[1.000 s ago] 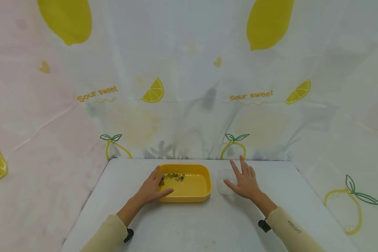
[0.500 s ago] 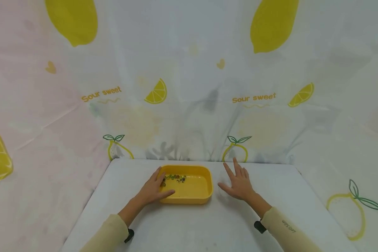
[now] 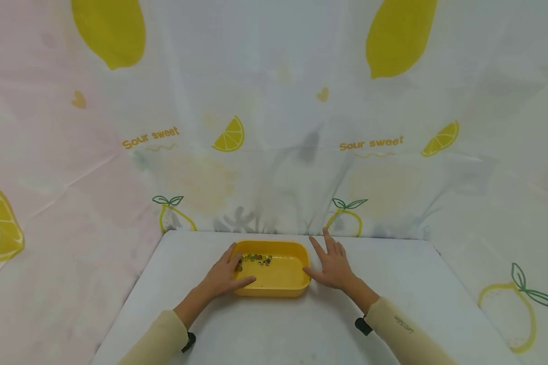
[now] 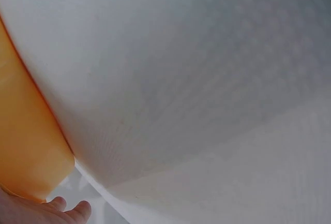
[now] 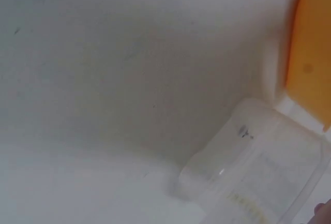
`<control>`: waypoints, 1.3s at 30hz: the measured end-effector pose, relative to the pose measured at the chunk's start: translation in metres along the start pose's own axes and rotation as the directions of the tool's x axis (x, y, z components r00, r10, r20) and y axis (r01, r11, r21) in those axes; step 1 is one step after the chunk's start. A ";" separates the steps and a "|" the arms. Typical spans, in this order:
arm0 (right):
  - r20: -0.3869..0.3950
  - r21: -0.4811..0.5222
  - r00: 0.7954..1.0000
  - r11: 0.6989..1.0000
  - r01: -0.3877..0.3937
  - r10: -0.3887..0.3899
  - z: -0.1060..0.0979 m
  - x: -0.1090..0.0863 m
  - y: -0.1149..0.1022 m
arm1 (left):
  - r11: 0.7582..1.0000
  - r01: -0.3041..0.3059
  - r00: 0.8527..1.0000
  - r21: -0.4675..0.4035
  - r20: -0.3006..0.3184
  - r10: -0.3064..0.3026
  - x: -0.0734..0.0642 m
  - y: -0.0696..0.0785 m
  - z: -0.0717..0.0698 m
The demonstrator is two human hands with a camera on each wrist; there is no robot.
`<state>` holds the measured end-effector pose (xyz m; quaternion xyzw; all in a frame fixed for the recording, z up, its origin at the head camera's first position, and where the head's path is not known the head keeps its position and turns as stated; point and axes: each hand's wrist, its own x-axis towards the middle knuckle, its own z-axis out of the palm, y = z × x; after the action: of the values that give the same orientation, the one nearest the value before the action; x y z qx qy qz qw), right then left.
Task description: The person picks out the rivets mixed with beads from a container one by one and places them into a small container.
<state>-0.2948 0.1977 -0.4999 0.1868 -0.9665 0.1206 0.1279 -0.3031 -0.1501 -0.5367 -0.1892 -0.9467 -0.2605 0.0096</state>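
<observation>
A yellow rectangular tray (image 3: 278,276) stands on the white table, with several small glass marbles (image 3: 258,257) gathered at its back left. My left hand (image 3: 221,274) rests at the tray's left end, its thumb over the front rim and its other fingers along the side. At the tray's right end, my right hand (image 3: 333,266) is spread with fingers straight, and its thumb overlaps the right rim in the head view. A clear plastic container (image 5: 258,167) lies close beside the tray in the right wrist view; the head view has it hidden behind the right hand.
The white table (image 3: 274,329) ends at the back against a hanging cloth (image 3: 274,187) printed with lemons. Similar cloth rises along both sides. Each wrist carries a dark strap-on device below the sleeve cuff.
My right hand has moved left, from beside the clear container to the tray's right rim. The left hand has stayed at the tray, and the marbles lie as before. The head view has shifted slightly.
</observation>
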 end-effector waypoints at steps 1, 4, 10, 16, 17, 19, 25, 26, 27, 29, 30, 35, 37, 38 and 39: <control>-0.002 -0.002 1.000 1.000 0.010 -0.010 0.001 0.001 -0.002 | 1.000 0.000 1.000 0.002 -0.001 0.000 0.000 0.000 0.000; -0.016 -0.001 0.999 0.999 0.035 -0.035 0.002 0.005 -0.010 | 1.000 0.000 1.000 0.003 -0.009 0.000 0.001 -0.001 0.001; 0.025 0.033 0.999 0.999 0.027 -0.028 0.007 0.011 -0.022 | 1.000 -0.006 1.000 -0.004 -0.020 0.005 0.003 -0.001 0.000; 0.009 0.035 0.998 0.998 0.061 -0.061 0.014 0.017 -0.026 | 1.000 -0.003 1.000 -0.001 -0.015 0.003 0.006 -0.001 -0.002; -0.002 0.041 0.998 0.997 0.069 -0.069 0.015 0.018 -0.027 | 1.000 -0.005 1.000 0.005 -0.016 0.006 0.006 -0.001 -0.002; -0.022 0.049 0.996 0.995 0.085 -0.084 0.016 0.020 -0.029 | 1.000 -0.009 1.000 0.009 -0.024 0.009 0.007 -0.001 -0.003; -0.001 0.061 0.994 0.992 0.111 -0.112 0.023 0.020 -0.037 | 1.000 -0.006 0.999 0.000 -0.035 0.006 0.003 -0.001 0.000; 0.002 0.061 0.993 0.991 0.116 -0.116 0.025 0.019 -0.038 | 1.000 -0.005 1.000 0.001 -0.031 0.005 0.002 -0.001 0.002; 0.010 0.053 0.993 0.992 0.118 -0.118 0.026 0.019 -0.039 | 1.000 -0.006 1.000 0.003 -0.028 0.006 0.001 -0.001 0.002; 0.019 0.046 0.993 0.992 0.119 -0.120 0.027 0.019 -0.041 | 1.000 -0.011 0.999 0.005 -0.031 0.011 -0.001 -0.001 0.003; 0.015 0.051 0.992 0.991 0.120 -0.121 0.028 0.020 -0.043 | 1.000 -0.014 0.999 0.007 -0.038 0.014 -0.002 -0.001 0.003; 0.019 0.030 0.992 0.992 0.125 -0.126 0.028 0.026 -0.045 | 0.999 -0.026 0.996 0.020 -0.080 0.027 -0.001 0.000 0.002; 0.046 0.024 0.992 0.993 0.119 -0.120 0.029 0.026 -0.046 | 0.999 -0.034 0.996 0.031 -0.082 0.036 -0.001 -0.001 0.004; 0.055 0.028 0.992 0.993 0.113 -0.115 0.029 0.026 -0.047 | 0.999 -0.037 0.996 0.031 -0.083 0.039 -0.001 0.000 0.005; 0.064 0.033 0.992 0.994 0.106 -0.108 0.029 0.025 -0.047 | 0.999 -0.041 0.996 0.034 -0.084 0.044 0.000 0.000 0.006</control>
<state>-0.3050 0.1390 -0.5111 0.2442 -0.9569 0.1215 0.0997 -0.3024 -0.1474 -0.5417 -0.1979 -0.9453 -0.2525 0.0583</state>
